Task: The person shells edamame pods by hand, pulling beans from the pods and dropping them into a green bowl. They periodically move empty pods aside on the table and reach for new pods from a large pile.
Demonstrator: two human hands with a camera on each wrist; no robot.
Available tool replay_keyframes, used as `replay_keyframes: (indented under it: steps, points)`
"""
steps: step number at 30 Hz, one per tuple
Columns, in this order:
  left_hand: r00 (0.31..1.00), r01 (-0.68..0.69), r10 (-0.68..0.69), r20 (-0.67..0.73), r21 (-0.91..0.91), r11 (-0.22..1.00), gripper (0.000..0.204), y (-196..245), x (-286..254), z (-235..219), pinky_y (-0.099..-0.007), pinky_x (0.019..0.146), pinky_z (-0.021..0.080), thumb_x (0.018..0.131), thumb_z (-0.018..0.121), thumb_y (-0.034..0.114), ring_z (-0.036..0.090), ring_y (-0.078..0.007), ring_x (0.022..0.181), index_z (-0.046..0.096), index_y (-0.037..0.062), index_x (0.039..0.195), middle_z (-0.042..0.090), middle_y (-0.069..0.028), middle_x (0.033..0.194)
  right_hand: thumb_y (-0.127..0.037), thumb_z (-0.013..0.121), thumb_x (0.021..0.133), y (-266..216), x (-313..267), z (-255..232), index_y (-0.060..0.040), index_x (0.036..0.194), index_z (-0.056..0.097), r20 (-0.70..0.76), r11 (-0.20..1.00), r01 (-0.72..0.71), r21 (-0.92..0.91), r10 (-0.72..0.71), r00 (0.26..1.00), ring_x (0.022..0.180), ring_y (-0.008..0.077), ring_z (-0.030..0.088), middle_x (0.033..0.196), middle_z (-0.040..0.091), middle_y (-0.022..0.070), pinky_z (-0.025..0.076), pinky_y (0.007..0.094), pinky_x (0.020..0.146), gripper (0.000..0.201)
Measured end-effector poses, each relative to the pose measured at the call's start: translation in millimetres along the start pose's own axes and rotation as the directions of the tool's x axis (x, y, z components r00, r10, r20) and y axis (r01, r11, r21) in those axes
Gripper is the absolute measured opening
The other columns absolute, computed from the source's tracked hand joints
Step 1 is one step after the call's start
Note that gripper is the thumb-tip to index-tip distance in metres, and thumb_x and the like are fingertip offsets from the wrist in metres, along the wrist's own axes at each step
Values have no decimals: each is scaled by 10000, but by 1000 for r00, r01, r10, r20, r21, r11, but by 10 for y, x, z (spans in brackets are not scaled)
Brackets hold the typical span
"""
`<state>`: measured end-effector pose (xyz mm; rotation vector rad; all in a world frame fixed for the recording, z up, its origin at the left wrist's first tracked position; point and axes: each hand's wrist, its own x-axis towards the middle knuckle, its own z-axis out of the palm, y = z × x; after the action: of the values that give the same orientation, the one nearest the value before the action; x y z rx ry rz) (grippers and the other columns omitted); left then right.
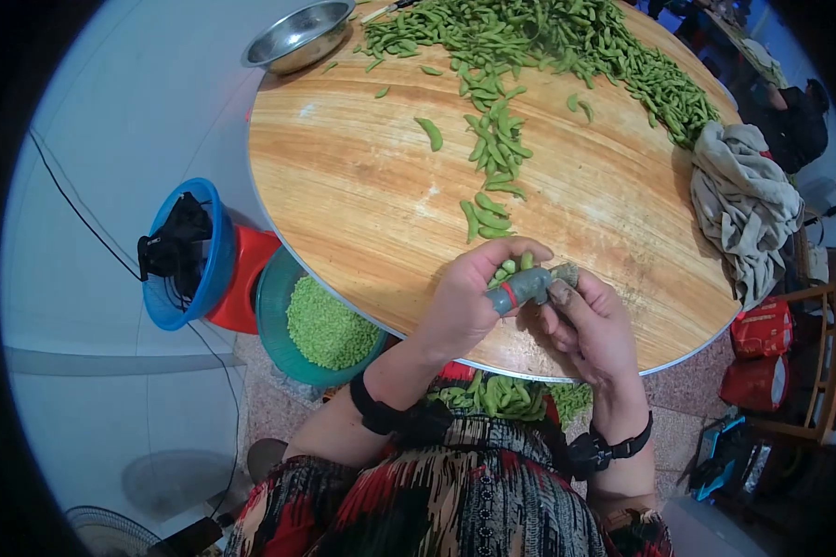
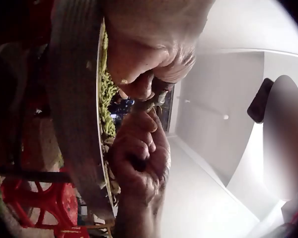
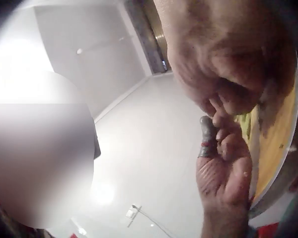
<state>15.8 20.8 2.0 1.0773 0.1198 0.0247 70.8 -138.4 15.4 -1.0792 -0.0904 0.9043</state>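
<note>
My left hand (image 1: 464, 297) is curled round several green edamame pods (image 1: 503, 271) over the table's near edge. A grey-green cover (image 1: 520, 291) with a red band sheathes its thumb, also plain in the right wrist view. Against that thumb's tip, my right hand (image 1: 599, 325) has its thumb and a finger with a greyish wrapped tip pinched together at a pod, which the fingers mostly hide. The right thumb is darkly stained. Both hands meet fingertip to fingertip in the left wrist view. Loose pods (image 1: 492, 218) lie in a line just beyond them.
A large pod heap (image 1: 548, 28) covers the far side of the round wooden table (image 1: 344, 176). A metal bowl (image 1: 302, 39) sits at the far left, a grey cloth (image 1: 748, 195) at right. Shelled beans (image 1: 330, 325) fill a green basin (image 1: 274, 306) below left. More pods (image 1: 497, 397) lie on the lap.
</note>
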Motion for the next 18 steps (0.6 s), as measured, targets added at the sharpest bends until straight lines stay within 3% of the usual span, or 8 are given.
replay_keyframes:
  steps: [2,4,5,7,11,13,17,18]
  points:
    - [1000,1,0,-18,37,999,257,-5,-2,25,-192,558,405,814,634,74,496,-54,653,566,52,1061,523,26,806,-158,507,905,48,47,-90,-3,876,541,0,833,172,-526,-203,979,581,77,477,643,546,3,394,216,534,162]
    - [973,-194,226,46,691,696,402,-34,5,50,-197,576,410,790,671,97,491,-68,651,511,55,1156,524,22,796,-157,521,896,-16,68,-87,4,901,539,-73,707,210,-675,-348,935,591,82,485,661,555,15,403,227,545,162]
    - [973,-194,224,47,690,698,402,-41,-2,74,-197,576,410,790,671,97,491,-68,651,511,55,1156,524,22,796,-155,534,887,-64,73,-81,10,927,537,-114,555,212,-804,-494,862,600,88,493,679,564,26,412,238,557,170]
    - [963,-241,247,109,758,606,580,-60,-37,126,-205,604,412,755,715,119,473,-71,656,417,61,1250,532,12,804,-149,542,880,-192,31,22,17,952,531,-88,612,190,-768,-393,915,631,91,511,702,573,37,425,239,582,182]
    - [946,-298,296,129,701,648,717,-123,-58,161,-215,633,420,724,743,114,488,-72,676,330,57,1308,545,7,768,-141,555,871,-124,89,-84,13,992,531,106,804,214,-555,-187,977,714,98,561,781,597,32,456,238,637,197]
    - [962,-269,190,198,543,796,708,-48,-73,141,-215,635,429,729,734,94,521,-67,705,331,39,1308,561,2,751,-144,560,874,-40,107,-106,-7,1039,512,188,872,263,-412,-201,961,631,85,537,778,577,4,440,228,572,220]
    - [934,-335,223,278,470,817,697,20,-51,39,-202,603,428,740,718,73,534,-61,690,321,26,1310,564,5,728,-135,569,869,-3,4,-98,-18,1055,485,101,970,117,-214,-97,990,529,54,458,711,526,-7,371,192,479,235]
    - [962,-209,131,238,343,916,677,82,-64,48,-203,595,429,748,709,70,528,-60,669,331,34,1309,565,4,731,-134,573,867,2,-14,-65,-25,1047,480,147,988,139,-69,-128,981,496,44,415,687,500,-13,330,179,449,230]
